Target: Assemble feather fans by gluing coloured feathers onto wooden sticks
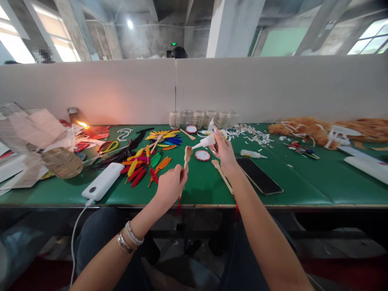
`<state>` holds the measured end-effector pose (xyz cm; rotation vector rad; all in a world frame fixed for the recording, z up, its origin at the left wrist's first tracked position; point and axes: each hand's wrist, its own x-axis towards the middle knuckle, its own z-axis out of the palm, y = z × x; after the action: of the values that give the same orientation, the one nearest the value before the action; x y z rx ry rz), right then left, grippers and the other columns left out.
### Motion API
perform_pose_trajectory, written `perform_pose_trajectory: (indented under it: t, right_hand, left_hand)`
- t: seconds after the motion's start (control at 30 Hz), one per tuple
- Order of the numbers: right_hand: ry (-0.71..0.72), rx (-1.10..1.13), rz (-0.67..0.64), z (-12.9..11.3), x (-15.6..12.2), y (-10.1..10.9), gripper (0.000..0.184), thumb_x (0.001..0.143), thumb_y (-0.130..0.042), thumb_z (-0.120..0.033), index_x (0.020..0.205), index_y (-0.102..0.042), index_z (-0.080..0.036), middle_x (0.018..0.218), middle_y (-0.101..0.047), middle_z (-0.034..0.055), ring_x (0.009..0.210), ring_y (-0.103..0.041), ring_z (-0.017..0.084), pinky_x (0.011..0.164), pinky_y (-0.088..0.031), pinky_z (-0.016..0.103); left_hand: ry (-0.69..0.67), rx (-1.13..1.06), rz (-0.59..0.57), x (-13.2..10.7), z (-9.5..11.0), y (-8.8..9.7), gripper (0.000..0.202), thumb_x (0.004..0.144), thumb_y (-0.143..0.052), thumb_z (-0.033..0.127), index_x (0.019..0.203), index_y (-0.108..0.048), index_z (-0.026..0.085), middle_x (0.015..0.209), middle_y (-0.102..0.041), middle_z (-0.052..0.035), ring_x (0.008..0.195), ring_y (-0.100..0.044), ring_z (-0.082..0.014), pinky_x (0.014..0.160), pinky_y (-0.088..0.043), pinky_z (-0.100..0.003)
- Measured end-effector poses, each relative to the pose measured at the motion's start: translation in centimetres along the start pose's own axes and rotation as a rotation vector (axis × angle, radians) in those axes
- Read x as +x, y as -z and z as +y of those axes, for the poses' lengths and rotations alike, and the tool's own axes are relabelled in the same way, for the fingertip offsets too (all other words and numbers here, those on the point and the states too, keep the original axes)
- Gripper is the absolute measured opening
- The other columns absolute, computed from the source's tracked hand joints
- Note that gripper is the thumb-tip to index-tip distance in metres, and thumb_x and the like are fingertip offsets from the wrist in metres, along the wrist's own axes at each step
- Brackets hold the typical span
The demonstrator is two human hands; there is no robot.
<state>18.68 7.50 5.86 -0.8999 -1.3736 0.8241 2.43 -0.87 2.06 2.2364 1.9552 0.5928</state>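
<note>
My left hand (pixel 172 182) is closed around a small wooden stick (pixel 188 155) with a carved, knobbed upper end, held upright over the table's front part. My right hand (pixel 224 151) grips a white glue bottle (pixel 207 141), its thin nozzle pointing left at the stick's top; whether they touch I cannot tell. Below my right hand lies another wooden stick (pixel 222 177) with a red tassel hanging past the table edge. Bundles of coloured feathers (pixel 141 169) lie left of my left hand. Behind the hands are red-rimmed jar lids (pixel 202 155).
A black phone (pixel 260 176) and a second glue bottle (pixel 254 154) lie to the right. Glass jars (pixel 198 119) line the partition (pixel 121 89). On the left are a white power bank (pixel 103 182), scissors (pixel 108 147) and a glowing lamp (pixel 82 124). Brown fur (pixel 315 127) lies far right.
</note>
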Motion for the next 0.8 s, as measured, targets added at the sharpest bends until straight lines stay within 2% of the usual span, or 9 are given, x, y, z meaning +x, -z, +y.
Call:
perform_pose_trajectory:
  t: [0.13,0.27,0.43,0.67,0.8]
  right_hand:
    - [0.072,0.006,0.034,0.02,0.05,-0.07,0.056,0.079,-0.042,-0.062,0.042,-0.029,-0.021,0.033,-0.025,-0.0055,0.029,-0.026,0.006,0.031,-0.021,0.025]
    - [0.11,-0.019,-0.013,0.13,0.22,-0.03,0.059,0.076,-0.042,-0.065,0.04,-0.028,-0.02,0.032,-0.026,-0.0051,0.03,-0.028,0.005,0.031,-0.02,0.023]
    - [0.07,-0.067,-0.031,-0.02,-0.02,0.1,0.061,0.078,-0.041,-0.064,0.037,-0.032,-0.019,0.031,-0.028,-0.0043,0.03,-0.028,0.005,0.033,-0.021,0.023]
    - [0.02,-0.022,0.085,0.02,-0.21,-0.04,0.059,0.071,-0.055,-0.06,0.033,-0.037,-0.018,0.032,-0.034,-0.003,0.033,-0.032,0.006,0.036,-0.023,0.024]
    - [0.027,0.022,0.108,0.12,0.0,-0.07,0.057,0.072,-0.054,-0.059,0.035,-0.038,-0.019,0.032,-0.033,-0.0034,0.033,-0.031,0.006,0.036,-0.023,0.024]
  left_hand:
    - [0.005,-0.001,-0.015,-0.05,0.14,0.17,0.021,0.091,-0.037,0.033,0.088,-0.051,0.018,0.079,-0.066,-0.0035,0.074,-0.063,-0.0169,0.054,-0.034,-0.022]
    - [0.007,0.015,-0.014,-0.03,0.2,0.12,0.024,0.091,-0.035,0.034,0.089,-0.051,0.017,0.079,-0.066,-0.0043,0.073,-0.062,-0.0171,0.052,-0.033,-0.022]
    - [-0.01,0.028,0.0,0.05,0.09,-0.14,0.024,0.091,-0.034,0.034,0.089,-0.051,0.018,0.079,-0.066,-0.0043,0.074,-0.062,-0.0173,0.052,-0.033,-0.022]
    - [-0.033,0.047,0.028,0.04,-0.01,-0.35,0.024,0.091,-0.035,0.035,0.087,-0.051,0.018,0.076,-0.066,-0.0037,0.074,-0.062,-0.0176,0.051,-0.032,-0.022]
    - [-0.044,0.06,0.043,-0.02,-0.09,-0.58,0.025,0.091,-0.035,0.035,0.087,-0.051,0.018,0.074,-0.065,-0.0033,0.072,-0.062,-0.0174,0.05,-0.032,-0.023]
